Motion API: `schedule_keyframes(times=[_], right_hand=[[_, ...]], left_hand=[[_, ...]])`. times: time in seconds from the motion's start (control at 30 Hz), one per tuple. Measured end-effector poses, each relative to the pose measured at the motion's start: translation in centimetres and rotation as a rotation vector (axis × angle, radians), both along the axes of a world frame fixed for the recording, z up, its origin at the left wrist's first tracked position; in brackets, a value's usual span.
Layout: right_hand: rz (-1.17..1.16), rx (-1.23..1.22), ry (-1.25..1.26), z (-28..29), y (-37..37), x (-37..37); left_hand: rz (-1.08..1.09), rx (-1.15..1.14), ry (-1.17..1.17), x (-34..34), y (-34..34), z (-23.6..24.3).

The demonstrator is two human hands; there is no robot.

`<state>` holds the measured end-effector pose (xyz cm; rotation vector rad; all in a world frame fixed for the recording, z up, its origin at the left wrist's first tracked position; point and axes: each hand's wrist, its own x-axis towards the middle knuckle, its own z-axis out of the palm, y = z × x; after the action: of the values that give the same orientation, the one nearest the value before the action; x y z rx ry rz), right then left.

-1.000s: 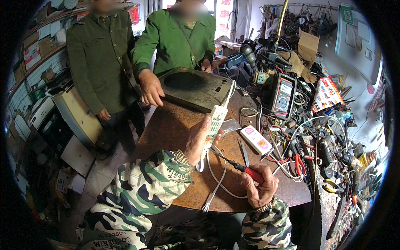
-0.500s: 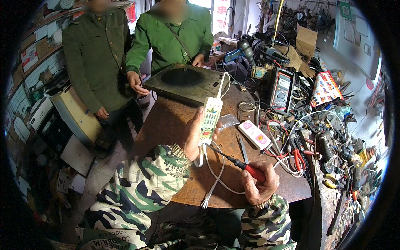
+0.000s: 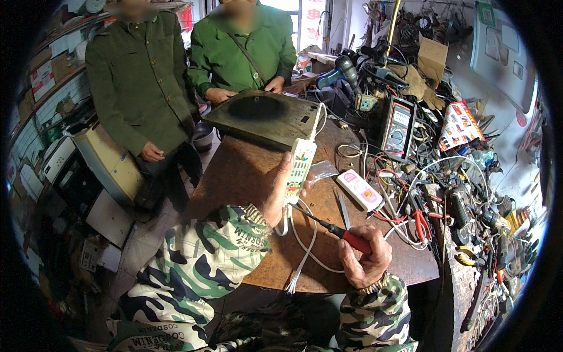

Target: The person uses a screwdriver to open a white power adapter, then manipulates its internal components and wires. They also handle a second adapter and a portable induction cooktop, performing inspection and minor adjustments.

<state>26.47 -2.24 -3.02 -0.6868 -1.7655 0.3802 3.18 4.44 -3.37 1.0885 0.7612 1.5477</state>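
My left hand (image 3: 275,190) holds up a long white slotted electrical box (image 3: 299,167) with coloured print, fingers wrapped round its sides. White cords leave it at both ends, and one loose cord (image 3: 303,267) hangs down with its strands apart near the table edge. In my right hand (image 3: 368,258) is a screwdriver (image 3: 353,239) with a red handle and a dark shaft. Its tip points at the lower end of the box; whether it touches cannot be made out. Tweezers (image 3: 343,211) and a white box with pink panels (image 3: 359,190) lie just beyond my right hand.
A dark square hot plate (image 3: 278,134) covers the far end of the wooden table (image 3: 234,170). Behind it stands a person in green (image 3: 249,56), beside another in a dark jacket (image 3: 141,76). A multimeter (image 3: 397,129), red pliers (image 3: 420,226) and tangled wires crowd the right side.
The person in green has moved a hand from the hot plate's left side to its back edge. My hands keep their grips; the white box has shifted slightly.
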Motion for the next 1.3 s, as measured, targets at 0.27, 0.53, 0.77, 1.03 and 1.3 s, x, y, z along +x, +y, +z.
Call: schedule_keyframes(times=[0.27,0.53,0.77,1.03,1.3], right_hand=[[-0.006,-0.054,-0.029,-0.3,0.1,0.2],[-0.016,-0.273,-0.013,-0.2,-0.5,0.3],[-0.052,-0.212,0.086,-1.1,0.1,0.7],[-0.244,-0.317,0.27,-2.6,2.4,0.4],[-0.371,-0.217,0.01,-1.0,1.8,0.3]], left_hand=[[0.042,0.011,0.102,0.3,0.3,-0.4],[0.089,-0.03,0.147,0.1,-0.6,-0.1],[0.025,-0.015,0.067,0.5,0.0,0.0],[-0.02,-0.097,-0.092,-0.7,0.8,-0.8],[-0.03,-0.114,-0.081,-0.3,0.7,-0.9]])
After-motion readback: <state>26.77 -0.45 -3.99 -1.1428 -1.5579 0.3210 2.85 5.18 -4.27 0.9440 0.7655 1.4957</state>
